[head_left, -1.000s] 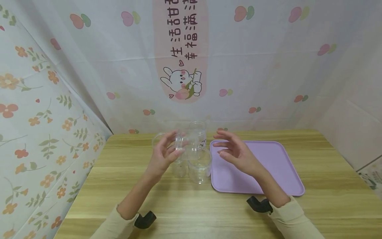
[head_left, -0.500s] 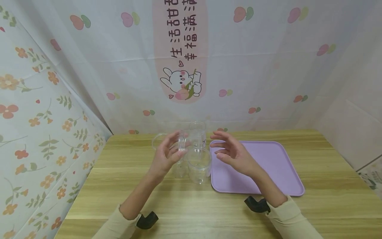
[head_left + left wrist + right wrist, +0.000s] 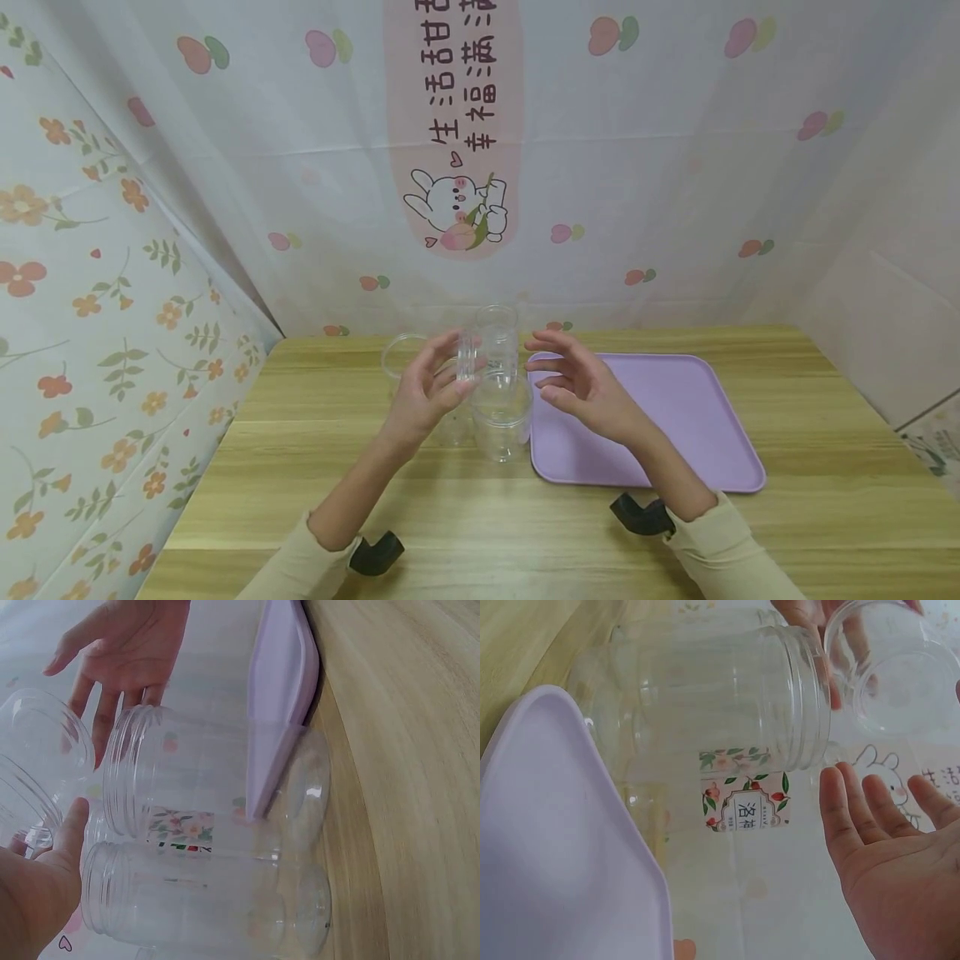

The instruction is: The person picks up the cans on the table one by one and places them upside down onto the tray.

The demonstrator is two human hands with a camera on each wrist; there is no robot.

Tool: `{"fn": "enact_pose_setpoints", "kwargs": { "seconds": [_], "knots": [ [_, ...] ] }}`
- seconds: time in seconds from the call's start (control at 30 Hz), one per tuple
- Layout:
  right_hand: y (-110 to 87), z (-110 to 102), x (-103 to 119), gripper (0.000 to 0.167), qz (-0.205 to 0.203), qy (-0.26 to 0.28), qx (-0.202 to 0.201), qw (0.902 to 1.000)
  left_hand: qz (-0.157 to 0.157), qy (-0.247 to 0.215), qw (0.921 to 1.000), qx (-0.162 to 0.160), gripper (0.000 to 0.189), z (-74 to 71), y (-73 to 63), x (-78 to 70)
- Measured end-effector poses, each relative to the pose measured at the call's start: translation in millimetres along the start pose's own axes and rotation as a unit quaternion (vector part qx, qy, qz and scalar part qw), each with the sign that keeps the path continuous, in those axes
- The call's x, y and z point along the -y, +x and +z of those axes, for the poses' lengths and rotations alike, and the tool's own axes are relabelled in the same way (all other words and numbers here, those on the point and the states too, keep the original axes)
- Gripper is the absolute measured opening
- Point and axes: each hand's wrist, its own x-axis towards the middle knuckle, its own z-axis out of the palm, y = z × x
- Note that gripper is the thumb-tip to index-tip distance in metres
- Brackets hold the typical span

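My left hand (image 3: 423, 400) grips a clear plastic jar (image 3: 467, 358) near its threaded mouth. The jar lies on its side in the air, its base pointing right, above other clear jars on the table. In the left wrist view its see-through wall (image 3: 45, 727) is at the left edge. My right hand (image 3: 588, 392) hovers right of the held jar, over the tray's left side, fingers parted and holding nothing; its palm (image 3: 915, 885) shows in the right wrist view. Just below the hands stands a wide-mouthed jar (image 3: 501, 437).
Several more clear jars stand behind and left, including a tall one (image 3: 497, 317) at the back and one (image 3: 405, 354) partly behind my left hand. A floral label (image 3: 746, 802) shows on one. The purple tray (image 3: 720, 467) lies at the right on the wooden table (image 3: 337, 500).
My left hand has shifted slightly right with the jar. The right hand has drifted a little left, so the hands are closer together. The standing jars and tray stayed put.
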Motion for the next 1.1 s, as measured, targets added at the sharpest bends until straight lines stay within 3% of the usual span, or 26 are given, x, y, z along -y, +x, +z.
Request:
{"fn": "enact_pose_setpoints", "kwargs": {
  "seconds": [0.3, 0.63, 0.93, 1.1],
  "knots": [
    [5.3, 4, 2, 0.067, -0.017, 0.004, 0.013, 0.9998, -0.002, 0.012, 0.9999, 0.007, 0.074, 4.6, 1.5, -0.8],
    [11.1, 14, 4, 0.082, -0.035, 0.071, 0.031, 0.9964, -0.012, 0.011, 0.9998, 0.008, 0.076, 12.2, 2.8, -0.1],
    [10.8, 17, 5, 0.073, -0.047, 0.05, -0.011, 0.9976, -0.004, 0.009, 0.9998, 0.019, 0.076, 19.8, 5.8, 2.0],
    [9.6, 17, 5, 0.071, -0.048, 0.058, -0.009, 0.9971, -0.011, 0.015, 0.9996, 0.02, 0.079, 19.5, 5.0, 3.2]
  ]
}}
